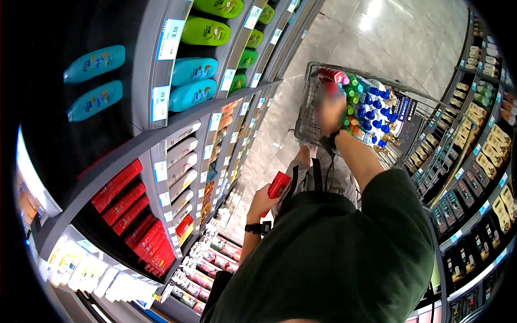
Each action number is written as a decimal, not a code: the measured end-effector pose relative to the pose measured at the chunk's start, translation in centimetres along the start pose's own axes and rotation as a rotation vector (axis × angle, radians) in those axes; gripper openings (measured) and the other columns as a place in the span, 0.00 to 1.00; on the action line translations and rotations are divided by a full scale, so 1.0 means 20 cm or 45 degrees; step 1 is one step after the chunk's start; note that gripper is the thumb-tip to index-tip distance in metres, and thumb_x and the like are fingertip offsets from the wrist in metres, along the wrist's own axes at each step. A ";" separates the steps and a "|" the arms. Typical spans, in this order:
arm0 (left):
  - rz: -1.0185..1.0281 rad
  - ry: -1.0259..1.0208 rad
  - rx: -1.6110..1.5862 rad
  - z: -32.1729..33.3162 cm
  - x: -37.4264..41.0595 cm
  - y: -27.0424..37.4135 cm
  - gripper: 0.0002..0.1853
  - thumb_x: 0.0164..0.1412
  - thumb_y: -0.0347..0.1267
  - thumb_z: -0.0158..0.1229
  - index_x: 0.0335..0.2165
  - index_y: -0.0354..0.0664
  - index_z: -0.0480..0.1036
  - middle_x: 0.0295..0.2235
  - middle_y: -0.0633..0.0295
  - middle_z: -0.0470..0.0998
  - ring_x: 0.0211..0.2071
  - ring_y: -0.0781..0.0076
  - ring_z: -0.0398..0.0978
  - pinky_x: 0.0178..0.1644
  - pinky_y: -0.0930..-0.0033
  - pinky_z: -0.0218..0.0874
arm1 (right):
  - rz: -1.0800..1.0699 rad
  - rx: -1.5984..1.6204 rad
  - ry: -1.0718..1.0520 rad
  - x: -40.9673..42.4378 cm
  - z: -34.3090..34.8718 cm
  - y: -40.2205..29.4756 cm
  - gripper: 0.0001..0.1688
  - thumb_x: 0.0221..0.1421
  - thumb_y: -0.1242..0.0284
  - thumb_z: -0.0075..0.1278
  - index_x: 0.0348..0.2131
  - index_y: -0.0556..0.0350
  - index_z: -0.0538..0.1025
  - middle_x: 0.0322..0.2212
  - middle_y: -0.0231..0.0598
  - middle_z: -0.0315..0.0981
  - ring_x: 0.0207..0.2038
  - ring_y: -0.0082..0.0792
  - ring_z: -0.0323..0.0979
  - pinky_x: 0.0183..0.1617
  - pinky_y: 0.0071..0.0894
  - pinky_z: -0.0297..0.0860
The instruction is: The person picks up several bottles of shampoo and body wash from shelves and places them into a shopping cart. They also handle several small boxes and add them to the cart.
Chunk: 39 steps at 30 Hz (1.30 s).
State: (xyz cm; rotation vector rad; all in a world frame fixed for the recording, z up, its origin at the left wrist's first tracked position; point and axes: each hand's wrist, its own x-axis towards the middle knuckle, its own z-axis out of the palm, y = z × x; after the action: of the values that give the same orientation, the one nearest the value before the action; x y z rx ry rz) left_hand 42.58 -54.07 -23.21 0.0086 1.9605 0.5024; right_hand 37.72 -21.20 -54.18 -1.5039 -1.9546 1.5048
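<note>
My left hand (pixel 260 202), with a black watch on its wrist, is closed around a red bottle (pixel 279 184) beside my leg. Part of a second red item shows just below that hand. My right hand (pixel 332 115) is over the wire shopping cart (pixel 303 117), at the near end of its bottles. Red shows at its fingertips, but blur hides whether it grips anything. In the cart stand green-capped bottles (pixel 352 91), white bottles with blue pump tops (pixel 377 105) and dark boxes (pixel 406 109). A red bottle (pixel 329 73) lies near the cart's corner.
Shelves on the left hold green bottles (pixel 206 31), blue bottles (pixel 194 95), red bottles (pixel 125 198) and white bottles (pixel 183 159), with price tags along the edges. Curved-looking shelves on the right carry boxed and bottled goods (pixel 490 151). Grey tiled floor (pixel 363 40) lies beyond the cart.
</note>
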 end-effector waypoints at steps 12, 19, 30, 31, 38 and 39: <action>0.272 0.126 -0.151 0.01 0.18 0.33 0.28 0.52 0.33 0.71 0.49 0.35 0.73 0.38 0.48 0.83 0.40 0.56 0.82 0.47 0.63 0.71 | 0.562 0.474 -1.976 -0.64 -0.51 -0.61 0.19 0.57 0.72 0.66 0.45 0.57 0.75 0.32 0.36 0.80 0.27 0.26 0.79 0.29 0.26 0.76; 0.158 0.377 -0.237 -0.03 0.19 0.19 0.28 0.61 0.34 0.66 0.58 0.43 0.69 0.51 0.57 0.79 0.46 0.67 0.79 0.52 0.61 0.67 | 0.492 0.631 -1.141 -0.15 -0.77 -0.56 0.13 0.55 0.75 0.66 0.38 0.61 0.78 0.28 0.38 0.82 0.22 0.25 0.77 0.23 0.23 0.73; 0.097 0.314 -0.419 0.10 0.12 -0.08 0.21 0.63 0.32 0.63 0.53 0.39 0.73 0.46 0.57 0.81 0.42 0.69 0.79 0.49 0.62 0.68 | 0.583 0.494 -0.137 0.05 -0.42 -0.18 0.16 0.52 0.74 0.68 0.35 0.57 0.75 0.32 0.38 0.81 0.26 0.29 0.79 0.26 0.29 0.76; 0.093 0.308 -0.423 0.10 0.11 -0.09 0.21 0.63 0.32 0.63 0.53 0.39 0.73 0.46 0.57 0.81 0.42 0.69 0.79 0.49 0.62 0.68 | 0.562 0.542 -0.102 0.05 -0.35 -0.11 0.16 0.52 0.73 0.68 0.36 0.57 0.75 0.33 0.39 0.81 0.27 0.30 0.79 0.27 0.29 0.77; 0.106 0.454 -0.453 0.10 0.00 -0.30 0.16 0.64 0.29 0.60 0.50 0.39 0.74 0.42 0.58 0.82 0.40 0.71 0.79 0.44 0.68 0.69 | 0.417 -0.097 0.243 0.03 0.00 -0.04 0.31 0.45 0.66 0.71 0.47 0.61 0.79 0.40 0.47 0.82 0.42 0.43 0.80 0.48 0.42 0.74; 0.115 0.492 -0.459 0.10 -0.01 -0.35 0.16 0.64 0.29 0.60 0.50 0.39 0.75 0.41 0.59 0.82 0.40 0.70 0.79 0.44 0.68 0.69 | 0.401 -0.139 0.321 0.03 0.06 0.01 0.31 0.45 0.67 0.71 0.48 0.60 0.79 0.40 0.48 0.82 0.42 0.43 0.80 0.47 0.43 0.75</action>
State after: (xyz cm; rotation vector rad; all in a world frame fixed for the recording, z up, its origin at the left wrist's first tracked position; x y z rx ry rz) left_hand 45.87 -59.81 -26.19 -0.2447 2.2207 0.9697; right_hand 36.68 -21.37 -55.07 -2.0164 -1.7407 1.2549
